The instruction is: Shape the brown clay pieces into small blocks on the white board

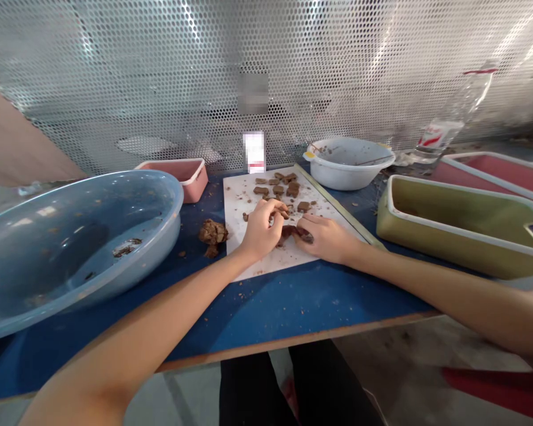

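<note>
Over a white board (pixel 249 260) my left hand (pixel 263 228) is closed, thumb and fingers curled round a small piece of brown, clay-like material. My right hand (pixel 326 238) is closed beside it, its fingertips on a dark brown strip (pixel 286 235) of the same stuff. Part of the strip lies under those fingers. Just beyond both hands, several small brown blocks (pixel 304 206) and crumbs are spread over the board. Left of the board sits a rough brown lump (pixel 213 232), touched by neither hand.
A large blue basin (pixel 160 207) stands at left, with a pink box (pixel 195 188) behind it. A white basin (pixel 344 174), a green box (pixel 448 236), another pink box (pixel 493 171) and a clear bottle (pixel 448 124) are at right. Perforated metal sheeting (pixel 160 77) rises behind the blue table (pixel 266 313).
</note>
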`<control>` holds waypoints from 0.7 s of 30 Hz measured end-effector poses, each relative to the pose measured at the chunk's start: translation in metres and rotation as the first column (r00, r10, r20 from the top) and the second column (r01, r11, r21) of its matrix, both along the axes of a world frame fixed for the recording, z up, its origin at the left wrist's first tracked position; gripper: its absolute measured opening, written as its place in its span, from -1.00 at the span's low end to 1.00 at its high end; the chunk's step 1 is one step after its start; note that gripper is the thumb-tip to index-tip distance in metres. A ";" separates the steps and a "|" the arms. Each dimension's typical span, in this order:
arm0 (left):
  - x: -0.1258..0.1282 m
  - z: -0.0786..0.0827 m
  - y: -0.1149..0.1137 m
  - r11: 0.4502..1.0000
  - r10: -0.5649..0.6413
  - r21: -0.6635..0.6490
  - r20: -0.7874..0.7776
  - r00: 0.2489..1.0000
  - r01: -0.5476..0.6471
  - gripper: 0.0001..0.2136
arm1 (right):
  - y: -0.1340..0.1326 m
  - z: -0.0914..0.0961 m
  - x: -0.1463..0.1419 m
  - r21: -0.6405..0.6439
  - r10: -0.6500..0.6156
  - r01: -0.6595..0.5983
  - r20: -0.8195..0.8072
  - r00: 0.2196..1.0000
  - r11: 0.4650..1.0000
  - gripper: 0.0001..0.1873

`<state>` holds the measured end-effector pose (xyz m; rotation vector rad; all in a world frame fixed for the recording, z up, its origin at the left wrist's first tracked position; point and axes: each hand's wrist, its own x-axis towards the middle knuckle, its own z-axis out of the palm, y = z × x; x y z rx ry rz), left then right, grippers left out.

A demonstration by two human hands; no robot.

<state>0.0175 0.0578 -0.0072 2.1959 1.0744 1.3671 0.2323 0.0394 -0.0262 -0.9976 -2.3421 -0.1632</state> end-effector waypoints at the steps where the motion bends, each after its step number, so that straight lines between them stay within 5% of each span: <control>1: 0.000 0.000 0.000 1.000 -0.002 -0.014 0.003 1.000 0.002 -0.79 | 0.000 0.001 0.000 0.002 0.000 0.000 -0.001 1.000 1.000 -0.83; 21: -0.002 -0.003 0.003 0.990 -0.089 -0.111 0.006 0.996 0.089 -0.80 | -0.003 0.016 0.011 0.013 0.184 -0.185 -0.158 0.970 0.983 -0.84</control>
